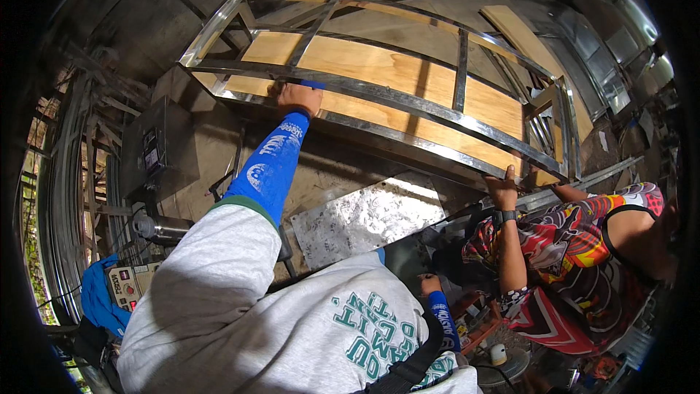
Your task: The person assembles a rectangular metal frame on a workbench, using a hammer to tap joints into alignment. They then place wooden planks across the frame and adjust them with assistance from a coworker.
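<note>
A long box-like frame of shiny metal tubing [408,104] with a pale plywood panel [364,66] inside lies tilted across the upper middle. My left hand [300,99], below a blue sleeve, is closed round its near rails, toward the left end. Low beside my body is my right hand [430,284], also blue-sleeved, apart from the frame; its fingers are too small and shaded to read. At the frame's right end, a co-worker's hand [502,188] with a dark wristband grips the lower rail.
The co-worker in a patterned shirt [561,248] bends close at my right. A pale, worn sheet [368,215] lies below the frame. On the left are a dark box [157,147], a metal flask [162,229], a control box [131,286] and stacked metal lengths [55,175]. A fan [507,366] stands lower right.
</note>
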`<action>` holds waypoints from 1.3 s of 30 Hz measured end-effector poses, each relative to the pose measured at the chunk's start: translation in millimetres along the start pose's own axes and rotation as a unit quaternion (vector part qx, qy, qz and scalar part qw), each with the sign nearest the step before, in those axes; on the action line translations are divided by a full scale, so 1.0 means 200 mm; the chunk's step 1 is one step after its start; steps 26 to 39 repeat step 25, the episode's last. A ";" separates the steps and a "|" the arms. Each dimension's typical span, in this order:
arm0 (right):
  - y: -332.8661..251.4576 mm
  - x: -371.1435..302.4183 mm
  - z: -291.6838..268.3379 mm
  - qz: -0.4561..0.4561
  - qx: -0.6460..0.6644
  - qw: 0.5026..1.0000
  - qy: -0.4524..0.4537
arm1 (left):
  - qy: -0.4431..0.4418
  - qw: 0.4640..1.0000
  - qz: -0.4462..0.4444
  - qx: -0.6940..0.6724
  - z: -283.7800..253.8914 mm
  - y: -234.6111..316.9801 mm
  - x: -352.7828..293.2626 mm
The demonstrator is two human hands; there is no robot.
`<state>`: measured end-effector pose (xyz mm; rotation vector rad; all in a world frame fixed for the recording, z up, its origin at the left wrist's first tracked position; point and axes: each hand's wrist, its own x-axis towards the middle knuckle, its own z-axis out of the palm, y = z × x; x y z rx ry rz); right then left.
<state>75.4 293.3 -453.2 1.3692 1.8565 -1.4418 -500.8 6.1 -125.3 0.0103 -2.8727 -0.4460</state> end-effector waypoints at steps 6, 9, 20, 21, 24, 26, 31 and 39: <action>0.06 0.04 0.00 -0.043 -0.027 0.999 0.009 | -0.002 1.000 0.022 -0.002 0.07 -0.05 0.03; -0.08 -0.09 0.00 0.040 0.025 0.999 -0.008 | 0.006 1.000 0.017 -0.005 0.07 -0.02 0.03; 0.00 -0.07 0.03 -0.052 -0.150 0.987 -0.023 | -0.030 0.999 -0.035 -0.006 0.04 -0.03 0.04; 0.01 -0.07 0.03 -0.074 -0.170 0.982 -0.017 | -0.025 0.999 -0.030 -0.013 0.04 -0.02 0.04; 0.03 -0.08 0.00 -0.029 -0.147 0.987 -0.055 | -0.014 1.000 -0.014 -0.001 0.05 0.00 0.03; -0.10 -0.13 -0.01 0.046 -0.082 0.991 -0.095 | -0.005 0.999 -0.009 0.032 0.07 -0.03 0.04; -0.10 -0.13 -0.01 0.046 -0.082 0.991 -0.095 | -0.005 0.999 -0.009 0.032 0.07 -0.03 0.04; -0.10 -0.13 -0.01 0.046 -0.082 0.991 -0.095 | -0.005 0.999 -0.009 0.032 0.07 -0.03 0.04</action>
